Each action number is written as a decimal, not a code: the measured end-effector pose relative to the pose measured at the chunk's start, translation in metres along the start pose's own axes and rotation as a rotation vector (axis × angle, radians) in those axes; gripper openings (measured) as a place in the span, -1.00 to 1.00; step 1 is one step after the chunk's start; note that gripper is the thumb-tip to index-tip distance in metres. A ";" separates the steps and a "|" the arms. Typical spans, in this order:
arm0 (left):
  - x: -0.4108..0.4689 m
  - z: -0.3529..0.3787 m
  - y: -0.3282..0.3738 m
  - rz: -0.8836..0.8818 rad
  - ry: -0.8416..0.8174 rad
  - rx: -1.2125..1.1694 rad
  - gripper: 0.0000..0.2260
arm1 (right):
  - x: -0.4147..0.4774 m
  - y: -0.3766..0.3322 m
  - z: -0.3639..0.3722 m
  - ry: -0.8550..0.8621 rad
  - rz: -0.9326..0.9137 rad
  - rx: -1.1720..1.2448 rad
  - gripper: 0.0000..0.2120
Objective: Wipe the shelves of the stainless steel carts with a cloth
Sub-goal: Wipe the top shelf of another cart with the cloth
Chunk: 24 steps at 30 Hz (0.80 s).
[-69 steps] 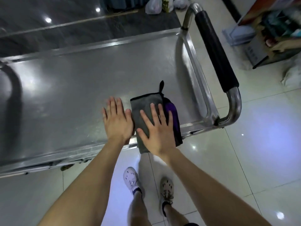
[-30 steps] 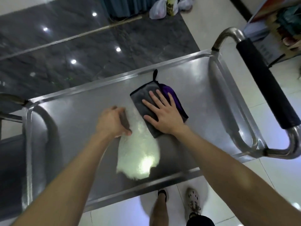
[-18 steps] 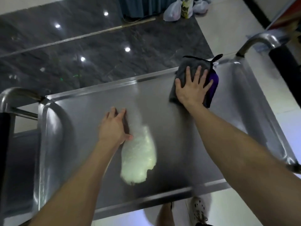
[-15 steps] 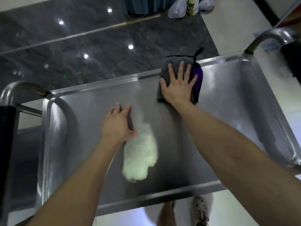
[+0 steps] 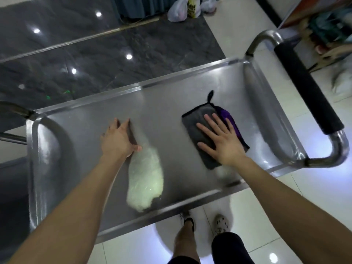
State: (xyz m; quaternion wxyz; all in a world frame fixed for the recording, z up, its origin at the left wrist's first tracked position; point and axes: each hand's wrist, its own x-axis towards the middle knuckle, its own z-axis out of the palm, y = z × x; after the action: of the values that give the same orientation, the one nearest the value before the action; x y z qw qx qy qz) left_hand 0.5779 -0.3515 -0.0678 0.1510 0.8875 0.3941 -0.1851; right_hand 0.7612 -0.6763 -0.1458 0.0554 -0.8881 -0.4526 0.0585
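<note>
The top shelf of a stainless steel cart (image 5: 171,103) fills the middle of the view. A folded grey cloth with a purple underside and a black loop (image 5: 198,128) lies flat on the shelf's right half. My right hand (image 5: 222,141) presses on the cloth with the palm down and the fingers spread. My left hand (image 5: 119,139) rests flat on the bare steel left of centre, holding nothing. A bright pale reflection (image 5: 145,180) shows on the steel just right of my left wrist.
A black-padded handle bar (image 5: 304,84) rises at the cart's right end, and a steel tube (image 5: 13,109) at the left end. Plastic bags (image 5: 181,9) lie on the dark floor beyond. Boxes (image 5: 327,29) stand at the upper right. My feet (image 5: 221,223) are below the near rim.
My right hand has drawn the cloth back from the far rim toward the near right part of the shelf. My left hand has stayed flat in about the same spot.
</note>
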 end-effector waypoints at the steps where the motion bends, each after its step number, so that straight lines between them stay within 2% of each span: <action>1: -0.006 0.003 -0.001 -0.007 0.066 0.000 0.05 | -0.009 0.008 -0.003 0.019 0.195 0.003 -0.32; 3: -0.020 0.013 -0.001 -0.018 0.197 0.048 -0.07 | -0.011 -0.008 -0.003 0.047 0.564 0.028 -0.31; 4: -0.028 0.018 0.000 -0.022 0.249 0.074 -0.12 | -0.006 -0.029 0.000 0.053 0.668 0.045 -0.31; 5: -0.035 0.021 0.001 -0.026 0.288 0.086 -0.16 | -0.001 -0.054 0.004 0.053 0.682 0.054 -0.30; 6: -0.042 0.023 0.002 -0.030 0.311 0.083 -0.20 | 0.003 -0.079 0.008 0.047 0.605 0.062 -0.29; 7: -0.049 0.025 0.003 -0.033 0.317 0.063 -0.23 | 0.003 -0.102 0.014 0.027 0.444 0.070 -0.29; 10: -0.077 0.035 -0.008 -0.026 0.323 -0.059 -0.36 | -0.014 -0.127 0.027 -0.054 -0.212 0.038 -0.32; 11: -0.090 0.041 -0.015 -0.034 0.335 -0.102 -0.42 | -0.018 -0.121 0.027 -0.070 -0.350 0.036 -0.31; 12: -0.104 0.047 -0.024 -0.053 0.352 -0.134 -0.49 | -0.019 -0.111 0.025 -0.074 -0.409 0.038 -0.31; 14: -0.137 0.061 -0.047 -0.108 0.379 -0.157 -0.58 | -0.023 -0.096 0.021 -0.040 -0.313 0.037 -0.30; 16: -0.170 0.076 -0.074 -0.161 0.390 -0.147 -0.64 | -0.025 -0.095 0.017 0.011 -0.045 0.054 -0.30; 18: -0.204 0.092 -0.104 -0.235 0.406 -0.151 -0.67 | -0.022 -0.119 0.016 0.044 0.244 0.086 -0.30; 20: -0.236 0.109 -0.131 -0.289 0.407 -0.162 -0.64 | -0.015 -0.165 0.019 0.027 0.408 0.123 -0.30; 21: -0.249 0.117 -0.143 -0.295 0.400 -0.169 -0.61 | -0.013 -0.189 0.022 -0.002 0.380 0.130 -0.29; 22: -0.261 0.123 -0.155 -0.294 0.390 -0.172 -0.59 | -0.015 -0.211 0.026 -0.037 0.258 0.112 -0.30; 24: -0.277 0.132 -0.176 -0.272 0.379 -0.172 -0.58 | -0.025 -0.241 0.038 -0.094 -0.176 0.056 -0.34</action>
State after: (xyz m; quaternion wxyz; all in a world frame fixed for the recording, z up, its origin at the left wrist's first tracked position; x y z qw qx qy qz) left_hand 0.2452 -0.4717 -0.0824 0.1230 0.8290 0.5456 0.0002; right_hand 0.5488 -0.5546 -0.1457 0.0639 -0.8391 -0.5293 0.1075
